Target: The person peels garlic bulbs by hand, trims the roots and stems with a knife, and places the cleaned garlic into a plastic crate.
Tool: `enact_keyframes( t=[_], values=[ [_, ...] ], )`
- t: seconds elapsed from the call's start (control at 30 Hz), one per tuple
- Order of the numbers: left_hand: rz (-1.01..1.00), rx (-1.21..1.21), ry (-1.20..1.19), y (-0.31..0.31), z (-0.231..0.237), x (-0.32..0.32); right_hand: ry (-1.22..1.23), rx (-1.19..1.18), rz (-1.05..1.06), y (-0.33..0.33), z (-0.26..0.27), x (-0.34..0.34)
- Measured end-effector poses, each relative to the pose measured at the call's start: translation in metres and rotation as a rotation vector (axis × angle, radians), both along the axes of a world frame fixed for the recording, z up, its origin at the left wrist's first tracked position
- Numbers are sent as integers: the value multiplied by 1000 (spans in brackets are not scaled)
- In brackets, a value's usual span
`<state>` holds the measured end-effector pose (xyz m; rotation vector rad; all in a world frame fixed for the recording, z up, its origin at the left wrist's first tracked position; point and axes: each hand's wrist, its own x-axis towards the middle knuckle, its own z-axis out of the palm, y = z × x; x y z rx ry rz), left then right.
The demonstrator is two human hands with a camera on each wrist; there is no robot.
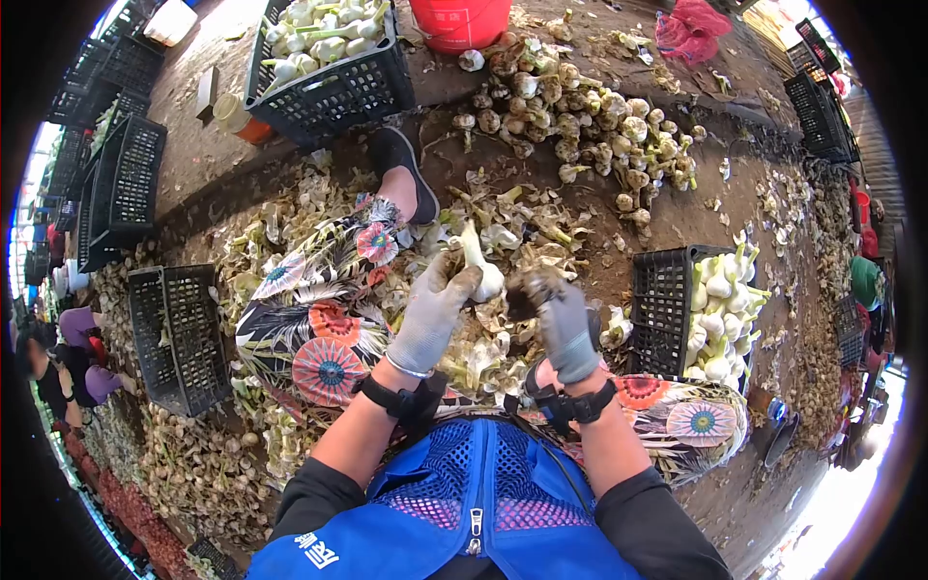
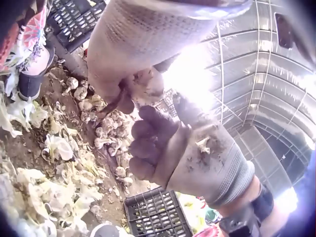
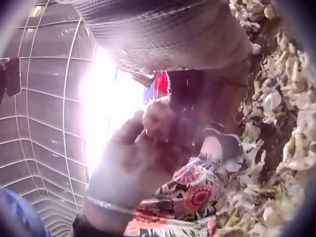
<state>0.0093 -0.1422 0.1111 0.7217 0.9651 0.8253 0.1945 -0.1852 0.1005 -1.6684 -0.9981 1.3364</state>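
A pale garlic bulb (image 1: pixel 486 279) with a short upright stem is held by my left hand (image 1: pixel 426 317) between thumb and fingers. Close to its right side is my right hand (image 1: pixel 564 333), its dark-stained fingertips blurred in the head view. Both hands wear grey-white knit gloves. In the left wrist view the right hand's fingers (image 2: pixel 144 148) are curled toward the palm, and no object shows in them. The right wrist view shows the garlic bulb (image 3: pixel 159 118) at the left hand's fingertips. Loose garlic skins (image 1: pixel 474 362) cover the ground below.
Untrimmed garlic (image 1: pixel 619 130) lies heaped ahead. A black crate of cleaned bulbs (image 1: pixel 662 300) stands at the right, another full crate (image 1: pixel 333 106) at the front left. A tipped black crate (image 1: pixel 174 333) sits at the left, a red bucket (image 1: pixel 462 24) at the far side.
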Motion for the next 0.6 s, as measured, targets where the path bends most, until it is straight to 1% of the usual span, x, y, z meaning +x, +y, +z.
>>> enact_keyframes(
  t=[0.07, 0.1, 0.13, 0.2, 0.23, 0.27, 0.3, 0.33, 0.37, 0.4, 0.43, 0.47, 0.5, 0.53, 0.57, 0.6],
  values=[
    [25, 37, 9, -4, -8, 4, 73, 76, -91, -15, -13, -18],
    [57, 31, 43, -8, -8, 7, 17, 111, -85, -14, -19, -27],
    [88, 25, 79, -10, -8, 9, 19, 109, -84, -15, -22, -27],
    [85, 66, 101, -11, -4, 10, -100, -5, 4, -12, -14, -29],
    [110, 47, 104, -11, -3, 10, -100, 60, -37, -11, -10, -33],
    [134, 27, 106, -11, -3, 11, -100, 60, -37, -12, -10, -35],
    [133, 27, 106, -11, -3, 11, -189, 112, -38, -13, -11, -37],
    [141, -59, 81, -10, -4, 10, -278, 164, -39, -14, -13, -37],
    [149, -146, 57, -10, -4, 9, -278, 163, -39, -17, -18, -37],
    [149, -147, 57, -11, -7, 9, -334, 174, -52, -19, -28, -37],
    [229, -190, -138, -12, -13, 9, -390, 186, -64, -21, -36, -37],
    [307, -233, -333, -12, -16, 9, -391, 185, -65, -21, -42, -33],
    [205, -113, -183, -14, -14, 5, -400, 99, 0, -20, -48, -25],
    [206, -112, -182, -13, -14, 4, -408, 14, 67, -19, -54, -20],
    [199, -37, -158, -12, -14, 2, -408, 14, 68, -18, -57, -18],
    [191, 37, -134, -12, -14, 1, -240, 53, 21, -18, -60, -17]
  ],
)
